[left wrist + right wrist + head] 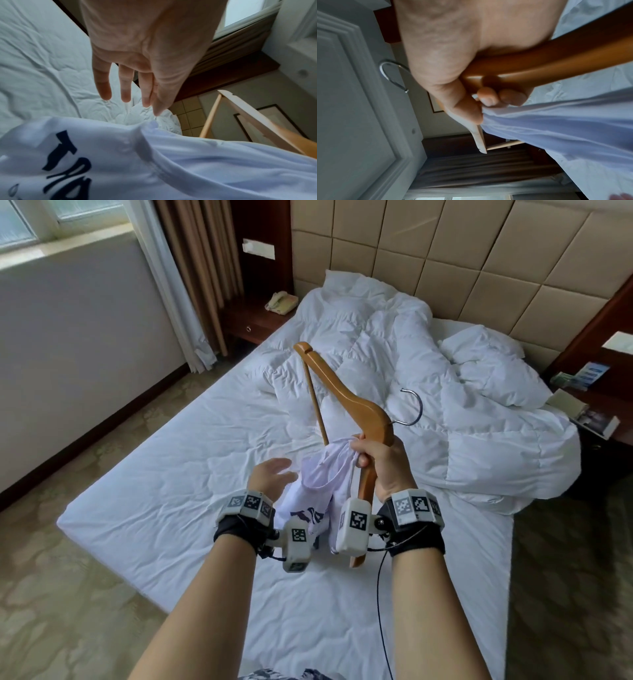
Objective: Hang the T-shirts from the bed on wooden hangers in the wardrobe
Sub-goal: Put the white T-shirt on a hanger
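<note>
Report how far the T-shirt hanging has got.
Done: nothing visibly hung; no wardrobe is in view. In hand: the right hand grips the wooden hanger and pinches a bunched white T-shirt against it, over the bed; the left hand hovers open beside the cloth. Left: get the shirt onto the hanger, then carry it to the wardrobe.

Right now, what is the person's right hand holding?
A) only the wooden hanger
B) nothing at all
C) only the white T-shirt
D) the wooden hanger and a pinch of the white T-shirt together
D: the right hand is wrapped round the wooden hanger while its fingers also pinch a bunch of the white T-shirt; the left hand is open beside the cloth.
</note>
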Available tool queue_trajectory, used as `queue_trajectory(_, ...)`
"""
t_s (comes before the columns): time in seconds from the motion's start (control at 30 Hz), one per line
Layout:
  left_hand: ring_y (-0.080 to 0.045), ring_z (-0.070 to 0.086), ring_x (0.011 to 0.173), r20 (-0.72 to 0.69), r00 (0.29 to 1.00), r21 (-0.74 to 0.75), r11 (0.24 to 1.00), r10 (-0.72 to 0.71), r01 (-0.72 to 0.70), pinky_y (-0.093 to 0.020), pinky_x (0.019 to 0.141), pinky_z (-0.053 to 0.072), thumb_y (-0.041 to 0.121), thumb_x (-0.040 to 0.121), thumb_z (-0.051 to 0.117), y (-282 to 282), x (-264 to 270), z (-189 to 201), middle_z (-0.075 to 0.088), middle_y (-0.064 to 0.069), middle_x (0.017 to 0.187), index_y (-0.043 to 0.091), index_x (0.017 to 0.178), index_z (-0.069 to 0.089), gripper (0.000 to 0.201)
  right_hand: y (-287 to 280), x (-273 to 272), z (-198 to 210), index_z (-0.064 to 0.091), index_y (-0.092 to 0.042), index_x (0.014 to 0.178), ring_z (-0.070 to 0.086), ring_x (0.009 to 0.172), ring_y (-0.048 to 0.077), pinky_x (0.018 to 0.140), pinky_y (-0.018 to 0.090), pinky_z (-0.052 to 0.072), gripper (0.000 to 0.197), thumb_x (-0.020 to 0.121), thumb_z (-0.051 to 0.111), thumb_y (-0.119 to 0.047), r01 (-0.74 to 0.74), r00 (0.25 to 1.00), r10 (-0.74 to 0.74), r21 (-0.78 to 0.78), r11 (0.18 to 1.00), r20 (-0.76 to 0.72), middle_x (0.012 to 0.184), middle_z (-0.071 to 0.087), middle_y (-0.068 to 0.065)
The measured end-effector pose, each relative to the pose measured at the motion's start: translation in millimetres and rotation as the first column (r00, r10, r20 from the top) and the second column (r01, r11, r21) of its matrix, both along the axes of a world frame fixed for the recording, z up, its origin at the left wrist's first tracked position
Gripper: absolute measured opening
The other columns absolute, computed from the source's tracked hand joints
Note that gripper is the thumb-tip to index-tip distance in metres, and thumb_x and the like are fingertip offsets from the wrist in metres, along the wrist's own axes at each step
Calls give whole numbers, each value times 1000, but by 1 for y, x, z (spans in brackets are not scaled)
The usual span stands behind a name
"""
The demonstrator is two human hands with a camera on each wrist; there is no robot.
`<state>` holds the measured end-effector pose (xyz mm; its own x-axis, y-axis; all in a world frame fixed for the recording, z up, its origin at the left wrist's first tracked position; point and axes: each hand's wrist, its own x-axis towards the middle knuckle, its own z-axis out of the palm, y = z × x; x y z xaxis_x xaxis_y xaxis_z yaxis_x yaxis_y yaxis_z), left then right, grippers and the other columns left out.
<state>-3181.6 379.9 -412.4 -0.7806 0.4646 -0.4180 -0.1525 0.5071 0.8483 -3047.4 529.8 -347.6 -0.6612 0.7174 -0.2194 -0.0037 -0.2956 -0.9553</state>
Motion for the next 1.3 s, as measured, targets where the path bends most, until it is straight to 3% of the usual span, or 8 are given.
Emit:
queue_trajectory(0.23,-34,64,84,591,804,170,985,-69,-41,-38,66,59,10,86,74,7,15,-18,55,-15,110,10,115,53,36,-4,2,5,70,-13,64,40,45,9,47,18,36,5,63,67,-9,-19,1000,19,-41,999,-4,59,48,5)
queue_trajectory(0.33,-26,62,64,582,811,140,989,-52,-37,-31,67,53,0,86,69,13,12,-31,58,-18,87,4,88,59,11,-5,2,8,68,-12,64,40,44,9,45,16,37,5,63,67,-7,-45,999,45,-22,999,10,60,51,5)
queue_trajectory(0.4,-20,49,51,576,818,136,987,-5,-90,-26,53,45,-10,86,60,15,8,-40,49,-12,70,4,74,55,19,-5,1,9,66,-9,66,41,44,10,46,17,37,4,63,67,-7,-39,999,39,-3,999,31,55,54,1)
queue_trajectory(0.57,-20,46,51,593,801,88,983,78,-160,-20,42,39,-3,87,60,18,-11,-44,45,-8,64,4,88,67,10,-2,-6,6,62,-7,70,40,42,11,44,18,37,8,62,66,-6,66,995,-67,15,998,72,52,49,1)
queue_trajectory(0.77,-21,63,76,575,809,181,983,-124,22,-30,57,58,0,90,64,28,-22,-39,59,-6,94,16,117,51,34,-5,-23,10,66,-7,66,40,43,10,44,17,36,8,68,65,1,94,993,-92,-23,995,76,61,56,5)
queue_trajectory(0.93,-12,48,39,610,787,161,987,-94,-7,-19,40,41,-8,88,58,34,-42,-31,48,-9,67,4,75,56,18,-6,-31,14,64,-4,71,39,43,10,44,18,35,10,61,64,-5,101,991,-99,-16,995,88,59,56,3)
queue_trajectory(1.1,-19,44,50,599,791,79,973,126,-215,-25,45,39,7,87,68,34,-70,-29,49,-10,60,3,70,56,21,0,-37,10,58,-1,72,37,40,12,47,21,35,8,67,65,-3,259,952,-260,25,965,162,48,43,2)
queue_trajectory(1.3,-21,51,64,465,879,214,951,102,-223,-30,61,50,19,93,64,33,-92,-5,52,-9,74,8,80,57,19,5,-43,-4,53,-10,64,42,45,13,55,25,38,23,80,64,1,330,902,-340,83,940,265,48,45,2)
